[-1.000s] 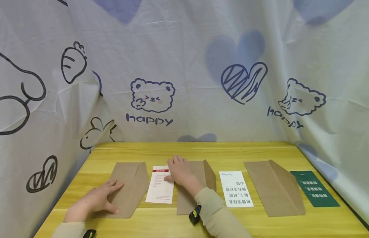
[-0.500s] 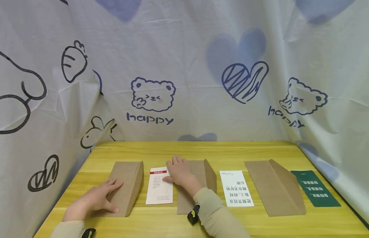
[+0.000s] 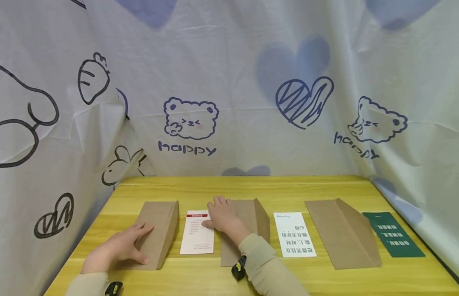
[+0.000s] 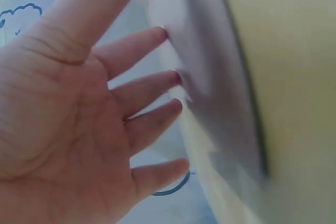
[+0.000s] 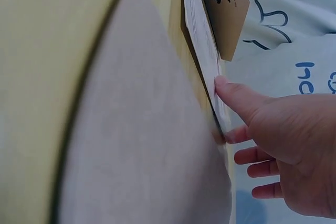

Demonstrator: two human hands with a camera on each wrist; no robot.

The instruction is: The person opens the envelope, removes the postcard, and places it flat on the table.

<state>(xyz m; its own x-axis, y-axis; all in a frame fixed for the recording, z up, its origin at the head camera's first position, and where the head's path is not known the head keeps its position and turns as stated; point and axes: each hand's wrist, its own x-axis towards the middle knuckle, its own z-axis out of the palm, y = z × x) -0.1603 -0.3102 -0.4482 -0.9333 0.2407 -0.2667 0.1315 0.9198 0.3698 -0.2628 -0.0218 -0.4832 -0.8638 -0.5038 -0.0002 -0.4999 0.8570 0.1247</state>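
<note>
In the head view, my left hand (image 3: 122, 248) rests at the leftmost brown paper envelope (image 3: 157, 234), thumb and fingers spread. Its straight fingertips (image 4: 168, 77) touch the paper in the left wrist view. That envelope's flap stands partly raised along its right side. Just right of it lies a white card (image 3: 197, 236) with a red band and small print. My right hand (image 3: 225, 216) reaches over the card's upper right and the middle envelope (image 3: 246, 209). The right wrist view shows its thumb (image 5: 231, 90) on the card, index fingertip by the card's edge, other fingers loose.
A white card with large characters (image 3: 294, 234) lies right of the middle envelope. Further right are a third brown envelope (image 3: 338, 234) and a green card (image 3: 394, 235), partly overlapped by it. A printed cloth curtain (image 3: 237, 135) surrounds the wooden table (image 3: 229, 187).
The left envelope's flap has lifted from lying flat to partly raised. The red-banded card has slid slightly left and toward me under the right hand. Both hands have barely moved.
</note>
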